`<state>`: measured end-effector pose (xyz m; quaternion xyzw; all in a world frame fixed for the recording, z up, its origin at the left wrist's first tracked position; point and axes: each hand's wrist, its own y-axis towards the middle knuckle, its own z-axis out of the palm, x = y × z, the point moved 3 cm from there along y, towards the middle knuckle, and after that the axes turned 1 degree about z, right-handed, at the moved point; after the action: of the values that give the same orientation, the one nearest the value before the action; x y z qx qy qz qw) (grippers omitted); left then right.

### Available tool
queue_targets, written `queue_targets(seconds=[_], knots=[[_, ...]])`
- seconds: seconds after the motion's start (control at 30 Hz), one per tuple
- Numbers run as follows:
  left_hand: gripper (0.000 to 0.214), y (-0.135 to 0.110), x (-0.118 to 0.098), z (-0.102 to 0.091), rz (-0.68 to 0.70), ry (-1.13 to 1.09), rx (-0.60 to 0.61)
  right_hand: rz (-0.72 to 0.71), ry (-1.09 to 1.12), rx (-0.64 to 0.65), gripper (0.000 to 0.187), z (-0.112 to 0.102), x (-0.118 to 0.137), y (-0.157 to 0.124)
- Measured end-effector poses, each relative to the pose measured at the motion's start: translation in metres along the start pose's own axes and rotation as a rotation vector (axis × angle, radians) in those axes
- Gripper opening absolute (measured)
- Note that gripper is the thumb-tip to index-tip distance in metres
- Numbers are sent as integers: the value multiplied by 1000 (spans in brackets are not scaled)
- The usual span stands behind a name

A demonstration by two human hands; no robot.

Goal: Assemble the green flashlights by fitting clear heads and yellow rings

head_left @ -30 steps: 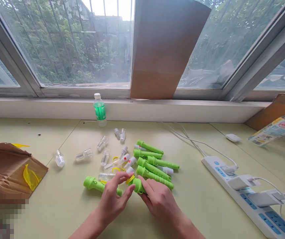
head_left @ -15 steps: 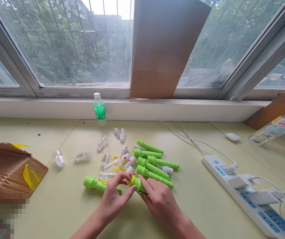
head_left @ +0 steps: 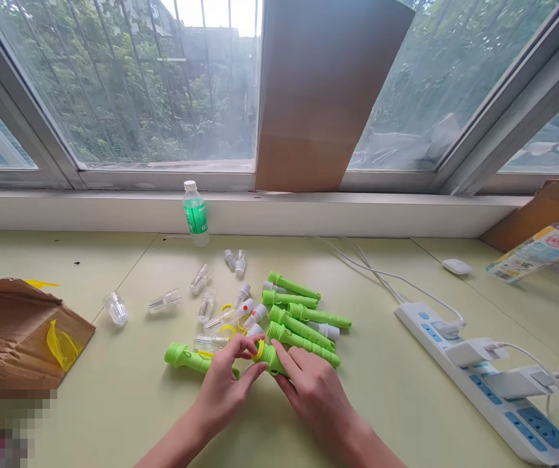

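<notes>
My right hand is wrapped round a green plastic torch body just above the table. My left hand pinches a yellow ring at that body's wide open end. Another green torch body lies flat to the left, partly under my left hand. Several more green bodies lie in a heap just beyond my hands. Clear plastic lens caps, small white parts with red dots and more yellow rings are scattered to the left of the heap.
A torn cardboard box with yellow pieces sits at the left. A green-labelled water bottle stands by the window sill. A white power strip with plugs and cables runs along the right. A cardboard sheet leans on the window.
My left fingers have pushed the yellow ring closer onto the end of the green body. Both hands stay in nearly the same spot.
</notes>
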<state>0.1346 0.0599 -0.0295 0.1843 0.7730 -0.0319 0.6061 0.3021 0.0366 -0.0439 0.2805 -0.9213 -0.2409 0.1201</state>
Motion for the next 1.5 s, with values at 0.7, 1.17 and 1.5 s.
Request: queue_targets(seconds=[0.7, 1.17, 1.5], knots=[[9, 0, 6, -1, 121, 106, -11, -4, -20, -1, 35, -4, 2, 3], [22, -2, 7, -1, 233, 162, -55, 64, 223, -43, 37, 1, 0, -3], [16, 0, 4, -2, 233, 159, -67, 109, 292, -33, 36, 2, 3, -4]])
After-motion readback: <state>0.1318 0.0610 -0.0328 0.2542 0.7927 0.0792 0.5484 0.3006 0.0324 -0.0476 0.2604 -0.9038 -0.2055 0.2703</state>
